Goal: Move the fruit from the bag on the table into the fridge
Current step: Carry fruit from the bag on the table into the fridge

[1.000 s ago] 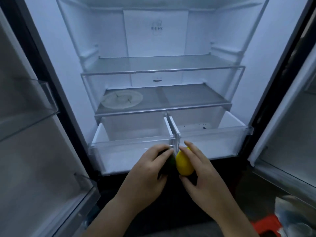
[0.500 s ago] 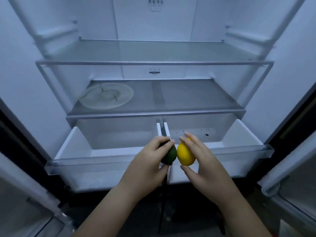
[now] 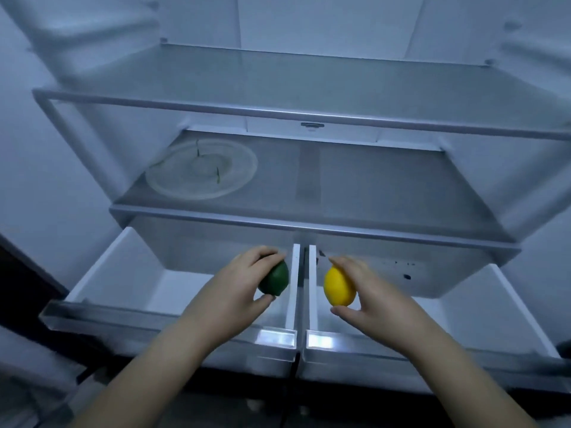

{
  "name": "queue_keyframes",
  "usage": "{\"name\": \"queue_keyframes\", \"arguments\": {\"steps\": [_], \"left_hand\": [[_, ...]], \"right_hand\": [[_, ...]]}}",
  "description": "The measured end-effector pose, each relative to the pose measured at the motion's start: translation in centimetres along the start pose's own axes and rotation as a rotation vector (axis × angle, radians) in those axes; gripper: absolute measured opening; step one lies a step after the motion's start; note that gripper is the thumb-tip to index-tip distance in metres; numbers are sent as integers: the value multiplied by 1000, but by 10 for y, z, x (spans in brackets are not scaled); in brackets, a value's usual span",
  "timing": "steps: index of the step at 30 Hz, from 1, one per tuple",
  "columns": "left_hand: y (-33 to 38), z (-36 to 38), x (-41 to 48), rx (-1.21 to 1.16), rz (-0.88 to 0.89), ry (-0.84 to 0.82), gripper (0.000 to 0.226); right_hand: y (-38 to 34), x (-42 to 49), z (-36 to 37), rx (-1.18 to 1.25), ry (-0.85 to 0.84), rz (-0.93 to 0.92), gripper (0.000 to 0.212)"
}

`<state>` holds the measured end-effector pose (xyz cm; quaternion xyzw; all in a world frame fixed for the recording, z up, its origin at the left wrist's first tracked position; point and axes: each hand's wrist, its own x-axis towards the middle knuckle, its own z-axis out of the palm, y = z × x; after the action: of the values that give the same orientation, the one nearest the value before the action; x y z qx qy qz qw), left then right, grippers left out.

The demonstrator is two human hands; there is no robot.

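Above the pulled-out fridge drawers, the green lime [image 3: 275, 279] and yellow lemon [image 3: 338, 287], touching a moment ago, are now apart. The left hand [image 3: 234, 291] fingers grip the lime over the left drawer [image 3: 123, 316]. The right hand [image 3: 380, 301] fingers hold the lemon over the right drawer [image 3: 463, 316].

A: Which surfaces does the fridge [image 3: 309, 20] show?
B: 2 glass shelves, the upper shelf [image 3: 309, 84] above the lower shelf [image 3: 386, 186], and beneath them 2 drawers pulled out side by side: the left drawer [image 3: 123, 316] and the right drawer [image 3: 469, 313].
A: What lies on them?
B: 1 round translucent disc [image 3: 200, 169], flat on the lower shelf's left half. Dark specks [image 3: 407, 276] mark the right drawer's far side.
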<state>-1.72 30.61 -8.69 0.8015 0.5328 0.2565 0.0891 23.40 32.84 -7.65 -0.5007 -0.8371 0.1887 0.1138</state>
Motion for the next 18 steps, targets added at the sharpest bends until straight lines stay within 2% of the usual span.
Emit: {"name": "queue_keyframes", "arguments": {"steps": [7, 11, 15, 18], "left_hand": [[-45, 16, 29, 60, -21, -273, 55], [-60, 29, 45, 171, -41, -551, 52], [-71, 47, 60, 261, -13, -739, 54], [-73, 61, 67, 318, 44, -850, 53]], "right_hand": [[22, 42, 22, -125, -264, 60, 70], [30, 59, 34, -231, -464, 80, 65], [43, 79, 45, -359, -536, 62, 64], [56, 85, 62, -324, -602, 63, 70]]}}
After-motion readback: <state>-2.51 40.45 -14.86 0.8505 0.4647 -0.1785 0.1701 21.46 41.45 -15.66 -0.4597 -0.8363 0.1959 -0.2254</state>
